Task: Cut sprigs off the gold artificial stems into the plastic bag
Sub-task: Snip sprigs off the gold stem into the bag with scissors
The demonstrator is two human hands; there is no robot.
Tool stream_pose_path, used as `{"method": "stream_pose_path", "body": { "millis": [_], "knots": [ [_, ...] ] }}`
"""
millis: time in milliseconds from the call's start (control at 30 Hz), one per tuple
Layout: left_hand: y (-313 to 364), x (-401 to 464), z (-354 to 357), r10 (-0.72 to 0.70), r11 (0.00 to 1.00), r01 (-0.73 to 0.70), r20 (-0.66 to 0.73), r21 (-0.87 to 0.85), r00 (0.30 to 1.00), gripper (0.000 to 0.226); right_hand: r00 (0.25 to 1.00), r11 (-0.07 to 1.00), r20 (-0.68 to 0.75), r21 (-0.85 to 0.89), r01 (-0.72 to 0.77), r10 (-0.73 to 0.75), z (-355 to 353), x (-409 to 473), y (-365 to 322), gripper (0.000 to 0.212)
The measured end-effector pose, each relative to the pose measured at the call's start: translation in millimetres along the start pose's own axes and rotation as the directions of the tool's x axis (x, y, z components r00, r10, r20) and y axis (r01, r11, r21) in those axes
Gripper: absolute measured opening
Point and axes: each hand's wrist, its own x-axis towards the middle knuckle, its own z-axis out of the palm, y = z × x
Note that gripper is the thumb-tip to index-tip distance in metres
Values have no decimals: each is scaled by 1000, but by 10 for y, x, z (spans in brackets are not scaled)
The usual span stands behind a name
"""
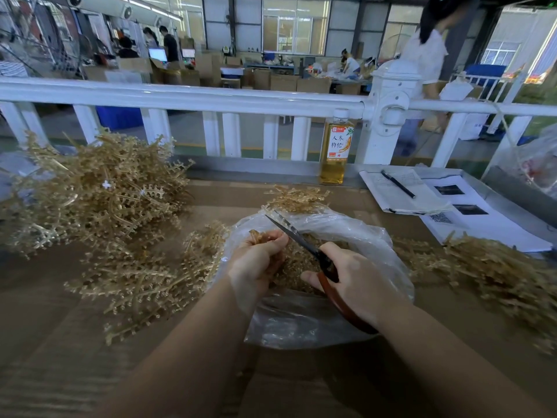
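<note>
Gold stems (pixel 99 191), red-brown-handled scissors (pixel 331 276)

Location type: factory floor or packing workshop. Indicators, referenced to the white railing (pixel 187 99): behind it, stacked cardboard boxes (pixel 283 81), workers at lit monitors (pixel 158 54), blue crates (pixel 119 116), a high hall with large windows (pixel 294 24). In front, a cardboard-covered workbench (pixel 75 342) bearing heaps of gold artificial stems (pixel 99 188).
</note>
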Motion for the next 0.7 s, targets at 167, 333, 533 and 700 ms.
{"method": "stream_pose_path", "body": {
  "millis": [167, 333, 533, 700],
  "knots": [
    [15, -20, 1, -15, 1000, 15, -1, -8, 1000, 13, 1000, 1000, 7, 25, 6, -6, 44, 13, -7, 29],
    [24, -22, 18, -31, 999, 31, -4, 11, 1000, 19, 1000, 1000, -27, -4, 10, -10, 75, 24, 3, 31],
    [48, -46, 8, -52, 999, 52, 33, 4, 998, 14, 999, 999, -34, -36, 5, -7, 89, 15, 16, 33],
    [54, -57, 5, -67, 997, 69, 59, -36, 996, 8, 999, 998, -48, -62, 23, -26, 76, -13, 12, 39]
  ]
}}
